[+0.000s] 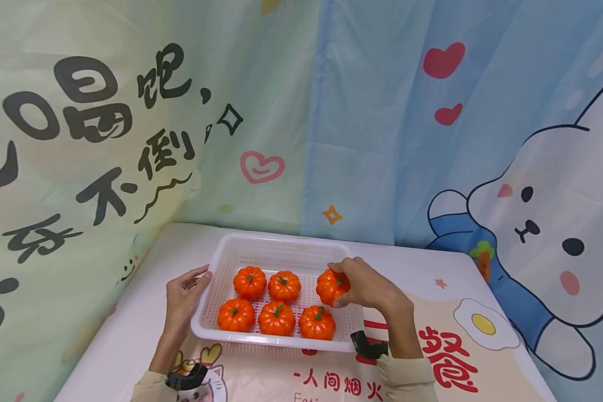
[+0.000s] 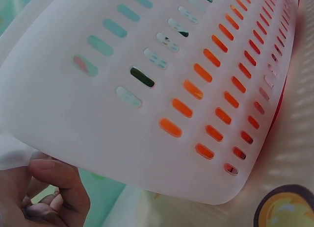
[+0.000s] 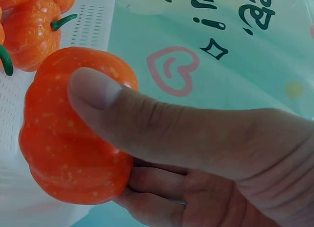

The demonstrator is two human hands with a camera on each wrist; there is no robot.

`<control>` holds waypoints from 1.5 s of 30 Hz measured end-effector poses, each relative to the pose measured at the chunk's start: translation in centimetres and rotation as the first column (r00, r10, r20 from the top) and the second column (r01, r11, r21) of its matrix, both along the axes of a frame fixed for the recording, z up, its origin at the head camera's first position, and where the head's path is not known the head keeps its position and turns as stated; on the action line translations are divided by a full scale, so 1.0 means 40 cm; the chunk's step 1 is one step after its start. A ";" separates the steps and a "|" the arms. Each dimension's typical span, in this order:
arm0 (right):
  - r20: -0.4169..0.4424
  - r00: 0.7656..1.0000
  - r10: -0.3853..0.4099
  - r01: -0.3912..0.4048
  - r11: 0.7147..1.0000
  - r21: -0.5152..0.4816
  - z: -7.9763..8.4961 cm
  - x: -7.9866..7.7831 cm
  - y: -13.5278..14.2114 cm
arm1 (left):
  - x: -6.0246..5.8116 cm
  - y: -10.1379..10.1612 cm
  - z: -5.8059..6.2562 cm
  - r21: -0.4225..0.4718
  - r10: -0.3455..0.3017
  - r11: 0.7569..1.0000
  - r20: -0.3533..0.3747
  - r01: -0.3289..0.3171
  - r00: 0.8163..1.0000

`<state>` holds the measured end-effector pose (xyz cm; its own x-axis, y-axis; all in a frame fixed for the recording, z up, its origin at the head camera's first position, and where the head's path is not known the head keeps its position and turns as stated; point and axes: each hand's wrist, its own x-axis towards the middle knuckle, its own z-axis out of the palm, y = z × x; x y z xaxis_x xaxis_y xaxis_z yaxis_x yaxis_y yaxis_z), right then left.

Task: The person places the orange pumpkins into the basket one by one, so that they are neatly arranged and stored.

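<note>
A white plastic basket with slotted walls holds several small orange pumpkins with green stems. My right hand grips another orange pumpkin at the right end of the basket, thumb across its near side and fingers behind it. That pumpkin overlaps the basket's right part in the head view. At the opposite end, my left hand pinches the basket's left rim. In the left wrist view the left thumb and curled fingers show at the rim's corner, and orange shows through the wall slots.
The basket stands on a table with a printed cover. Right behind the table hang printed curtains with hearts, lettering and a white rabbit figure. Dark straps sit round both wrists.
</note>
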<state>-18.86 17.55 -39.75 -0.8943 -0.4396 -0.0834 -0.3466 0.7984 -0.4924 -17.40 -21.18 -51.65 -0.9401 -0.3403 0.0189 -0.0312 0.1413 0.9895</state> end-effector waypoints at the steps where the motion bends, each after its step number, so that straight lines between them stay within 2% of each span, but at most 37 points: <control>1: 0.003 1.000 0.001 -0.001 1.000 -0.002 -0.002 -0.004 -0.002 | 0.000 0.001 -0.001 -0.001 -0.001 1.000 0.001 0.001 1.000; 10: 0.041 0.999 -0.007 0.007 1.000 0.005 -0.018 -0.031 -0.009 | 0.004 0.004 -0.007 -0.003 -0.017 1.000 0.023 0.017 1.000; 24: 0.030 0.999 0.034 -0.036 0.998 0.045 -0.047 -0.076 -0.019 | -0.005 0.009 -0.002 -0.003 -0.021 1.000 -0.016 0.021 1.000; 31: 0.035 0.998 0.050 -0.052 0.998 0.043 -0.068 -0.102 -0.033 | 0.000 0.002 -0.001 -0.015 -0.010 1.000 0.008 0.011 1.000; 45: 0.084 0.996 0.032 -0.037 0.998 0.049 -0.112 -0.131 -0.055 | 0.001 0.000 -0.001 -0.004 -0.006 1.000 0.009 0.006 1.000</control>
